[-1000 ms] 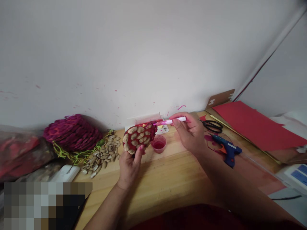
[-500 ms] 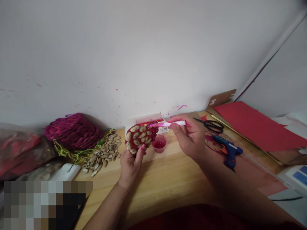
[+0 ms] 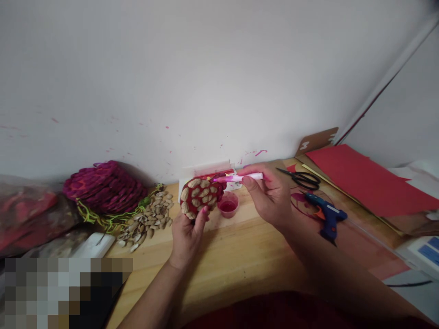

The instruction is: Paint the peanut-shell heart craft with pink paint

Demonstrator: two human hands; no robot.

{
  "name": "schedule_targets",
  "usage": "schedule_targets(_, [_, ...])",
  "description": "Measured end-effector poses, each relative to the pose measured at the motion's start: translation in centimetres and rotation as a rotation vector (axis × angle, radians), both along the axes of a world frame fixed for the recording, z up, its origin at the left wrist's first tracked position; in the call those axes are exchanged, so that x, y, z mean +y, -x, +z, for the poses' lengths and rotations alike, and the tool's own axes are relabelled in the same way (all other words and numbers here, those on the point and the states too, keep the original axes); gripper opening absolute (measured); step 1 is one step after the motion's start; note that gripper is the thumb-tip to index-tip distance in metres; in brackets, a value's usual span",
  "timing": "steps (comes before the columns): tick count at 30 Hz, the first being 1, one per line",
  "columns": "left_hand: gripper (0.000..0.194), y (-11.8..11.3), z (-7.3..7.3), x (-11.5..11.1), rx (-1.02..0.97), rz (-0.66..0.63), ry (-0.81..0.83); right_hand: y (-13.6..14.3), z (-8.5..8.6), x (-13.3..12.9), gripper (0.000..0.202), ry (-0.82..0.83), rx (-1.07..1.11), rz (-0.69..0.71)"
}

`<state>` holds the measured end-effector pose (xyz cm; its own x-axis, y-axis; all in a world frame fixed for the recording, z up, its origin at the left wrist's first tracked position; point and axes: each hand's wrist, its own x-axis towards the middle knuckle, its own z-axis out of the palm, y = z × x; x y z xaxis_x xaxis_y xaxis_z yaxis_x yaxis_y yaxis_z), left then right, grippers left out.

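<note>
Nearest the front edge of the counter, the left hand pinches a disc between thumb and fingers, holding it raised above the wood with its shell-covered face tilted toward the wearer. The thumb grips only the lower rim, so the disc could swivel if pressed hard from above, and a shell under the thumb might work loose.

Toward the counter's left side, loose shells lie in a heap beside that hand; a dropped disc could scatter them.

A small cup of red liquid stands just right of the disc, between the hands. A low sweep of either wrist could tip it, and the spill would likely run over bare wood.

Past it, the right hand holds a slim brush in a narrow pinch, its pink tip seemingly touching the disc's upper right part. A slip there could smear colour onto pale shells.

Beside the right forearm, a glue gun lies toward the right side, where an elbow could knock it. Farther back, near the counter's back edge, scissors lie close behind the right hand; pulling back carelessly could catch them.
</note>
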<state>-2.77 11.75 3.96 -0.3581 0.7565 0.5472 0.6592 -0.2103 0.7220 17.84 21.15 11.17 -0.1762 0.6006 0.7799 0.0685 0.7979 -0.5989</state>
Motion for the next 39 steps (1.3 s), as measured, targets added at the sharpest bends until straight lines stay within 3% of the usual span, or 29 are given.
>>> schedule_targets(4, [0.034,-0.01,0.04,0.02,-0.011,-0.007,-0.015,-0.20,-0.14,0.29,0.011,0.037,-0.008,-0.040])
schedule_targets(10, [0.031,-0.18,0.07,0.12,-0.023,-0.010,-0.055,-0.09,-0.10,0.09,0.009,-0.007,0.018,0.028])
schedule_targets(15, [0.034,-0.19,0.18,0.09,-0.046,-0.011,-0.032,-0.19,-0.28,0.38,0.010,0.032,0.002,-0.042])
schedule_targets(21, [0.031,-0.05,-0.19,0.05,-0.021,-0.014,-0.050,0.08,-0.12,0.00,0.010,-0.032,0.034,0.043])
schedule_targets(27, [0.033,-0.05,-0.20,0.10,-0.039,0.000,-0.035,-0.16,-0.28,0.41,0.010,0.005,0.003,-0.054])
schedule_targets(33, [0.034,-0.12,-0.29,0.10,-0.060,-0.025,-0.044,0.13,-0.24,0.13,0.011,-0.043,0.040,0.038])
schedule_targets(39, [0.030,-0.03,-0.58,0.18,-0.075,-0.042,-0.030,0.13,-0.38,0.11,0.010,-0.021,0.027,-0.006])
